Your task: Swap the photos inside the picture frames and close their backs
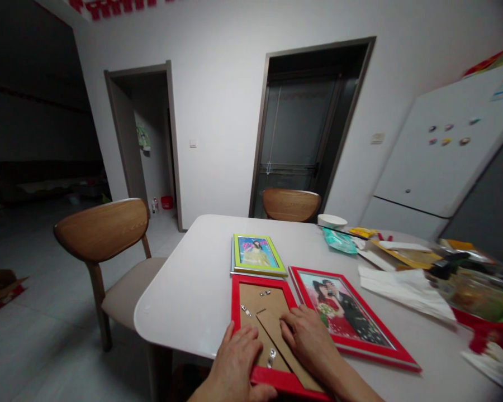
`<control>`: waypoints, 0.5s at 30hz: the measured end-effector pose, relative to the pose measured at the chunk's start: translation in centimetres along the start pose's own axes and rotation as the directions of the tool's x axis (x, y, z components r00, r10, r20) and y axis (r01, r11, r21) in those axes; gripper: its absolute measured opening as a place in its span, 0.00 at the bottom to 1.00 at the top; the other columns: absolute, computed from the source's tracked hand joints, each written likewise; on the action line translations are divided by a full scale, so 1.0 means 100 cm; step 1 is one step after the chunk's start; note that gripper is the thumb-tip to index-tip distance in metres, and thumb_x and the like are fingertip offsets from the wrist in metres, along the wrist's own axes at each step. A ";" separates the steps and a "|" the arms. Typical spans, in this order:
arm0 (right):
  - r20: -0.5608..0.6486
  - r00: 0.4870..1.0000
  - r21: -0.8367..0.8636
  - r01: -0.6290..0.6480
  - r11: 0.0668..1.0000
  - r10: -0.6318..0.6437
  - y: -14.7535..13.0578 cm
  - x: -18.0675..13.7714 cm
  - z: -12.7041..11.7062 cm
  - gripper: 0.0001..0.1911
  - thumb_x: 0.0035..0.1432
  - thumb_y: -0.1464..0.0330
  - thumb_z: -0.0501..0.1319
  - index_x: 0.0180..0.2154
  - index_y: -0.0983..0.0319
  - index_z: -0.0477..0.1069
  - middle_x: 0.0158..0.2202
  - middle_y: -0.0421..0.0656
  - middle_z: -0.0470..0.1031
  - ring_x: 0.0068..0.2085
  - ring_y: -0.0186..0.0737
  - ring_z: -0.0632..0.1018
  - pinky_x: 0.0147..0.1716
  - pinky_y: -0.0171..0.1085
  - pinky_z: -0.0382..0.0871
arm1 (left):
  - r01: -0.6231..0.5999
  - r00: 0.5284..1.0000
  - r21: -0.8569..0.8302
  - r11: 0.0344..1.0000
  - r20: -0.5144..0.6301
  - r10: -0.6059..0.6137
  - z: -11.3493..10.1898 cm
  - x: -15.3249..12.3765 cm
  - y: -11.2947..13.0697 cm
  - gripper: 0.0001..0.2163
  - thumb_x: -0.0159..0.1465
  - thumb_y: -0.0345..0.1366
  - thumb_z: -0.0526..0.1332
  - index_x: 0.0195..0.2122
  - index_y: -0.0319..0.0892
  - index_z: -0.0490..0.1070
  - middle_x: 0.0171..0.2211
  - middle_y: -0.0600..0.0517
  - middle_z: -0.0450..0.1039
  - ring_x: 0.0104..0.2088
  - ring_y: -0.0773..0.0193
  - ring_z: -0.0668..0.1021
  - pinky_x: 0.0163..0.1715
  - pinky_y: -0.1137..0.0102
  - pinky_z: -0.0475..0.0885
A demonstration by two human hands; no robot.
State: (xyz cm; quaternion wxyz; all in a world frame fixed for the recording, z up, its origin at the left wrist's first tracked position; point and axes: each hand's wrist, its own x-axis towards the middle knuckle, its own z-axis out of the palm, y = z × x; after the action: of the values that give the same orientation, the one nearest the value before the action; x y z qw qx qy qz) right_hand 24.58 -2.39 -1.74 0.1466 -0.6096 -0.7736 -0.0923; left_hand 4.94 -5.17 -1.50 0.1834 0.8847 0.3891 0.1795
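A red picture frame [236, 293] lies face down at the near edge of the white table [184, 290], its brown backing board and small metal clips showing. My left hand [235, 357] rests flat on the frame's left side, fingers stretched forward. My right hand [310, 340] lies on the backing board's stand, fingers curled down against it. Beside it on the right lies a larger red frame [352, 318] face up with a photo of a couple. Beyond both sits a green frame [257, 254] with a photo.
Two wooden chairs stand at the table, one [103, 229] at the left and one [291, 204] at the far side. White tissue paper [406, 287], a teal packet [339, 241], a white bowl [332, 221] and cluttered items fill the table's right. A white fridge [444, 151] stands at right.
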 end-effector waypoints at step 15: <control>0.005 0.999 0.184 0.034 0.982 -0.036 -0.005 0.029 0.002 0.17 0.52 0.72 0.49 0.43 0.64 0.68 0.40 0.48 0.70 0.41 0.40 0.68 0.41 0.36 0.59 | -0.029 0.999 0.037 0.999 -0.043 0.030 0.003 0.002 0.000 0.28 0.49 0.50 0.60 0.45 0.34 0.65 0.50 0.38 0.62 0.51 0.49 0.64 0.52 0.49 0.51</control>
State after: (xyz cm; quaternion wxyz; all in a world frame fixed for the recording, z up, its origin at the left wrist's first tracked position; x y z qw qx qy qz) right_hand 23.46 0.23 -0.88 0.1974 -0.5802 -0.7899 -0.0207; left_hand 5.20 -5.08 -1.73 0.1561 0.8894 0.3831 0.1943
